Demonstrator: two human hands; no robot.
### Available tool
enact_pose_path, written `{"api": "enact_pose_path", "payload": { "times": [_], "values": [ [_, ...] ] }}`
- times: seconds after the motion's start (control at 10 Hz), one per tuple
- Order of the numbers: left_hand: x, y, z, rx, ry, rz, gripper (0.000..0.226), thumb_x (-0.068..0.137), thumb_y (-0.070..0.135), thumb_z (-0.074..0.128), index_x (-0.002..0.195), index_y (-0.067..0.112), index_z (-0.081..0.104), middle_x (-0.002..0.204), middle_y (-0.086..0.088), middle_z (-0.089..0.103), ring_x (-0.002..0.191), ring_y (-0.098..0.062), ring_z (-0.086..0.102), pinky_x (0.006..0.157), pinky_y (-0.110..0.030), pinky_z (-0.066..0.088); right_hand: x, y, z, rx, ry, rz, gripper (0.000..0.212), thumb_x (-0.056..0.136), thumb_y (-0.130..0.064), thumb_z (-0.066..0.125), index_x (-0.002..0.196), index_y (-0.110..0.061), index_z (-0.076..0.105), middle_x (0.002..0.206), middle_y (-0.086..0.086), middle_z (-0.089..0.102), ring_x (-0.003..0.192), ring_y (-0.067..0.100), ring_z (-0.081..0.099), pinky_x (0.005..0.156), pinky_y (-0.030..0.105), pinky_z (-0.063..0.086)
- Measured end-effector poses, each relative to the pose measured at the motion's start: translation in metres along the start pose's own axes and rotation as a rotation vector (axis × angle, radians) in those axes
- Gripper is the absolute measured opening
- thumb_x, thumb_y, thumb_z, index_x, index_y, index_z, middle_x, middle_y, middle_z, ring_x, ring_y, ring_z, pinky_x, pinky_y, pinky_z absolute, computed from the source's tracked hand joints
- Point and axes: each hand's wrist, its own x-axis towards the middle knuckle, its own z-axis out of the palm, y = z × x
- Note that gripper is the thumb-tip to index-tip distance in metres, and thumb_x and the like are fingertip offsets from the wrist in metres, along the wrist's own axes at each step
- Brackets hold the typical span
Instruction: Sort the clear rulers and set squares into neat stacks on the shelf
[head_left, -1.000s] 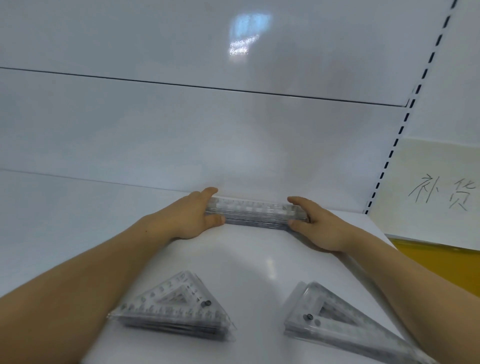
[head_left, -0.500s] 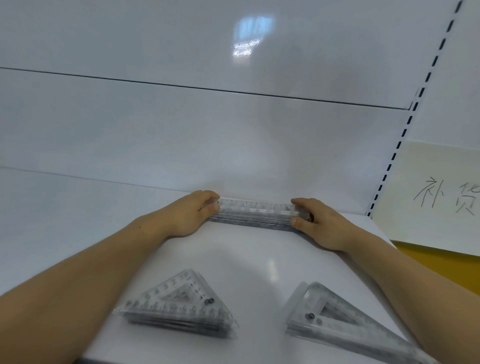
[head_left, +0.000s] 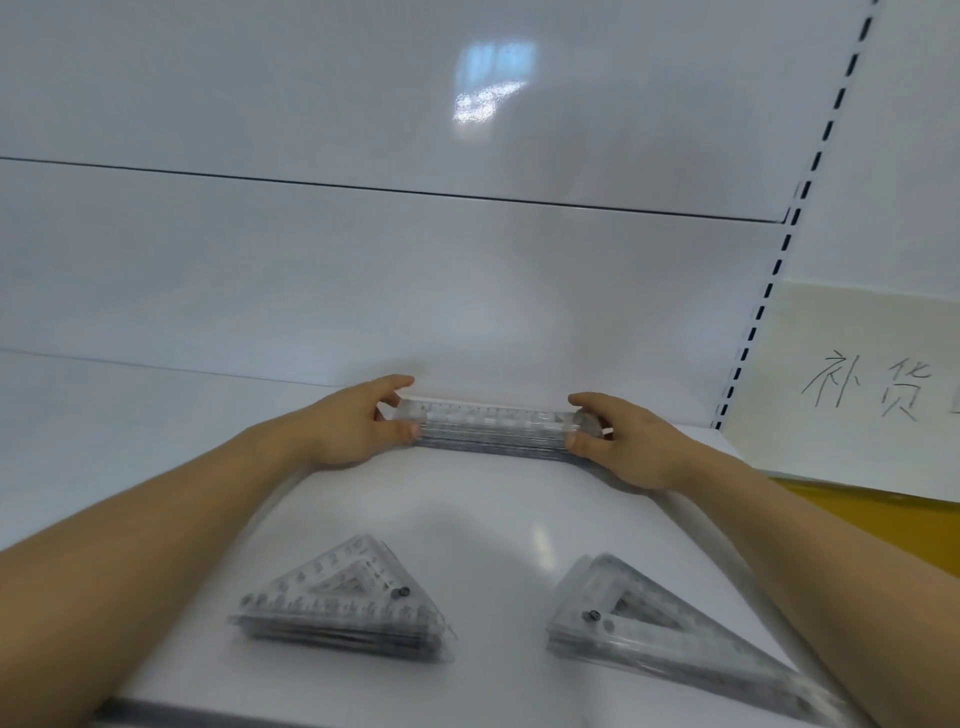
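Head view: stack of clear plastic straight rulers (head_left: 488, 431) is lying flat at the back of the white shelf (head_left: 483, 519), long edge running along the white back panel (head_left: 467, 312), which is probably serving as a fence. At the ends, left hand (head_left: 353, 431) and right hand (head_left: 623, 447) are each pinching the stack, thumbs in front, fingers behind, likely squeezing it flush. Near the front edge, squat clear plastic set-square stack (head_left: 343, 608) and long clear plastic set-square stack (head_left: 660, 639) are sitting well apart, separated by shape.
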Motion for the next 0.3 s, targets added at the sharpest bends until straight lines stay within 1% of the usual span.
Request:
{"api": "enact_pose_path", "payload": {
  "times": [0.1, 0.2, 0.3],
  "values": [
    [-0.006, 0.003, -0.017, 0.135, -0.051, -0.078, 0.076, 0.085, 0.055, 0.054, 0.148, 0.031, 0.019, 0.145, 0.003, 0.039, 0.119, -0.016, 0.050, 0.096, -0.025, 0.036, 0.001, -0.004, -0.012, -0.064, -0.026, 0.004, 0.063, 0.092, -0.052, 0.049, 0.146, -0.026, 0.030, 0.149, -0.004, 0.037, 0.133, 0.015, 0.038, 0.109, 0.029, 0.028],
    [-0.013, 0.007, -0.027, 0.203, -0.036, -0.097, 0.075, 0.086, 0.057, 0.051, 0.148, 0.029, 0.020, 0.149, -0.001, 0.035, 0.130, -0.020, 0.044, 0.105, -0.031, 0.034, 0.004, -0.014, -0.024, -0.176, -0.073, -0.030, 0.065, 0.093, -0.055, 0.044, 0.148, -0.026, 0.027, 0.154, -0.002, 0.029, 0.139, 0.018, 0.029, 0.114, 0.033, 0.023],
    [-0.026, 0.022, -0.025, 0.234, 0.000, -0.052, 0.072, 0.088, 0.057, 0.048, 0.148, 0.027, 0.022, 0.153, -0.001, 0.029, 0.136, -0.020, 0.035, 0.110, -0.033, 0.028, 0.008, -0.032, -0.032, -0.288, -0.118, -0.061, 0.068, 0.093, -0.057, 0.040, 0.149, -0.023, 0.023, 0.157, -0.001, 0.021, 0.143, 0.020, 0.022, 0.115, 0.034, 0.018]
  ]
}}
